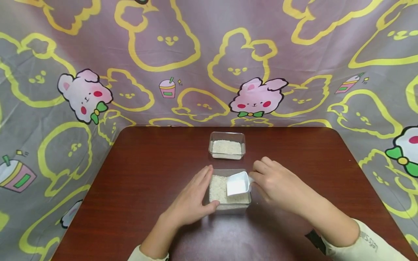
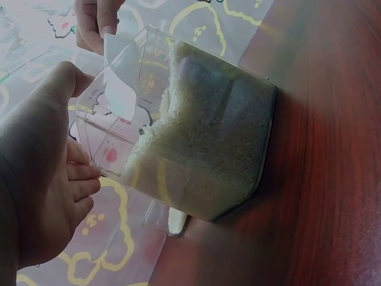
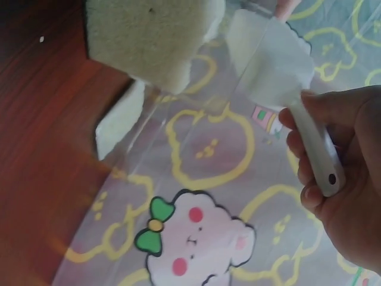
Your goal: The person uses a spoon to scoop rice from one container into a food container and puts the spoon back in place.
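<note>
A clear plastic container [image 1: 232, 209] full of rice [image 1: 217, 190] stands near the middle of the table. My left hand [image 1: 191, 201] rests against its left side, fingers fairly straight and thumb at the front corner. In the left wrist view, the left hand [image 2: 44, 161] is at the rim, with rice [image 2: 208, 119] heaped behind the clear wall. My right hand [image 1: 277, 183] grips a white scoop [image 1: 237, 184] by its handle, the bowl tilted over the rice. The right wrist view shows the fingers of my right hand [image 3: 351, 155] curled round the scoop's handle [image 3: 318, 146].
Behind the front container stands a second clear container [image 1: 226, 133], with rice [image 1: 226, 146] lower in it. Both are on a dark red-brown wooden table [image 1: 147, 174]. A patterned curtain [image 1: 183, 21] encloses the table's back and sides. Something black [image 1: 315, 240] lies by the right sleeve.
</note>
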Available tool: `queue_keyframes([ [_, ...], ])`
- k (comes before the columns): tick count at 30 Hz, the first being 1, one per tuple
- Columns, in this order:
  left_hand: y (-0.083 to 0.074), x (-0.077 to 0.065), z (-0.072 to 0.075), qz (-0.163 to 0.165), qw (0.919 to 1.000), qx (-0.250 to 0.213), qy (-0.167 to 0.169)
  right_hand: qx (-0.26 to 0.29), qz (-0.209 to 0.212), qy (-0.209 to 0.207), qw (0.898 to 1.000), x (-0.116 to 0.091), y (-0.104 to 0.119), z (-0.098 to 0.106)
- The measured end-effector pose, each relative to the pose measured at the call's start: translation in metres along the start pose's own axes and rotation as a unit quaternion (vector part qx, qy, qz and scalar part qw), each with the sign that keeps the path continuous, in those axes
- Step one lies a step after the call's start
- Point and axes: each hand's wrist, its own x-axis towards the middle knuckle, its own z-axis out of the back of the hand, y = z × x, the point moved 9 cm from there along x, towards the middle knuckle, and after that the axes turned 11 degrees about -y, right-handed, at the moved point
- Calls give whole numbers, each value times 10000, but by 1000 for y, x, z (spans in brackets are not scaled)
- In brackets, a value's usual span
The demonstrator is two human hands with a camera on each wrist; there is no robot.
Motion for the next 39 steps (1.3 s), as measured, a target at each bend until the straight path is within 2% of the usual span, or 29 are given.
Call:
queue_keyframes([
  [9,1,-1,0,25,10000,-47,-40,-636,134,467,9968,10,9,-5],
  [15,2,-1,1,32,9999,-47,-113,-791,86,566,9952,11,11,-4],
  [25,1,-1,0,-34,9998,161,-127,-661,-27,570,9962,4,18,-19],
  [34,-1,1,0,-188,9986,487,-91,-539,-586,386,9961,-5,11,-43],
  [39,-1,2,-1,-177,9989,427,-80,-360,-637,339,9967,-7,16,-56],
])
